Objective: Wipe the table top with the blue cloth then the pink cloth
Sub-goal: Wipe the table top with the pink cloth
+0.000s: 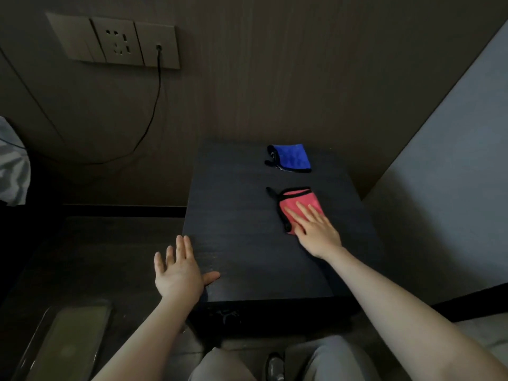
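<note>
A dark square table top [242,243] fills the middle of the head view. The folded blue cloth [292,157], edged in black, lies near the table's far edge. Closer to me lies the folded pink cloth [298,200], also black-edged. My right hand [316,229] rests flat on the near part of the pink cloth, fingers spread and pressing down. My left hand [178,270] hovers open at the table's near left corner, thumb over the edge, holding nothing.
A wall socket panel [115,41] with a black cable [154,111] hangs on the wall behind and left. A pale wall [453,174] stands right of the table. A glossy tray-like object [68,345] lies on the floor at lower left. My knees show below.
</note>
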